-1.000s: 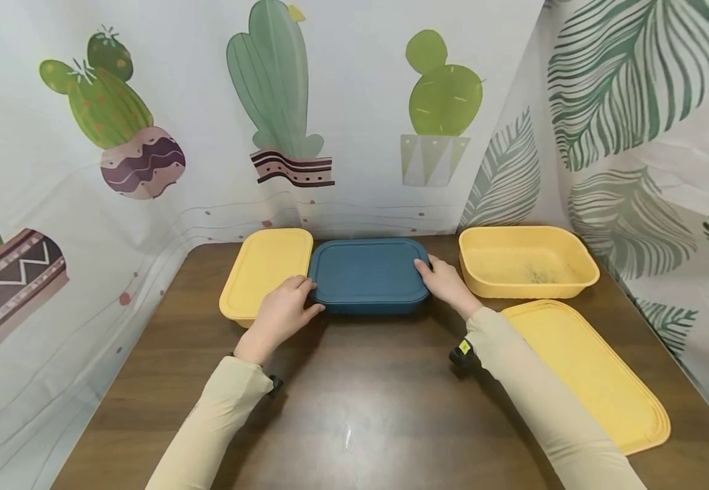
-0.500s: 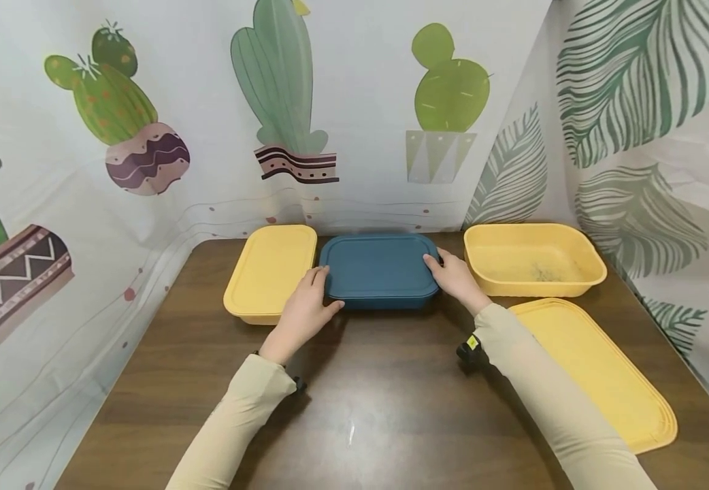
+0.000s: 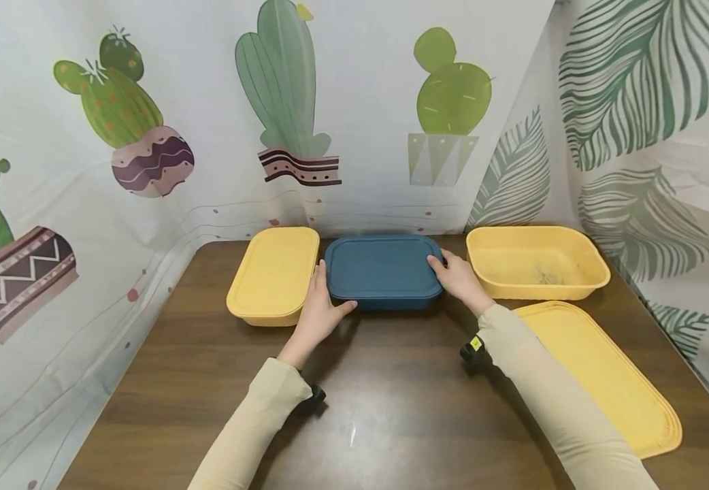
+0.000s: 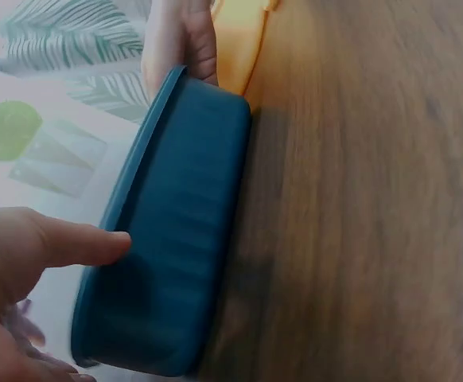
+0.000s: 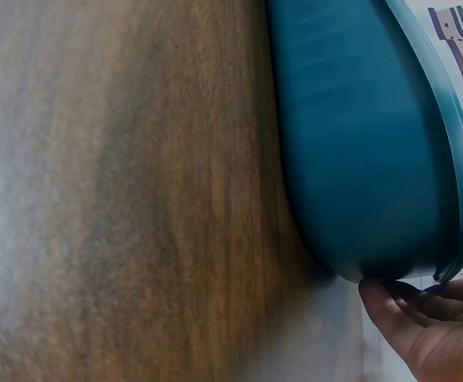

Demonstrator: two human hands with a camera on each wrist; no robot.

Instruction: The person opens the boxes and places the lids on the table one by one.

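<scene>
In the head view a dark blue lidded food container [image 3: 385, 269] lies flat at the back middle of the table. My right hand [image 3: 457, 278] holds its right end, thumb on top of the lid and the other fingers down at the side. At the left end is my left hand [image 3: 320, 309], its fingers straight along the container's side and its thumb stretched toward the front corner. In the left wrist view that thumb [image 4: 84, 245] lies at the lid's rim. The right wrist view shows fingertips [image 5: 379, 298] against the container's lower end.
A lidded yellow container [image 3: 275, 272] stands just left of the blue one, with a narrow gap between. To the right are a lidless yellow container [image 3: 535, 289] and, nearer, a flat yellow lid [image 3: 599, 374]. A patterned cloth [image 3: 367, 102] hangs behind the brown table [image 3: 385, 408].
The blue container has shifted slightly right, and the gap to the yellow one has widened. My left hand has moved right with it, its fingers straightening. My right hand keeps its hold.
</scene>
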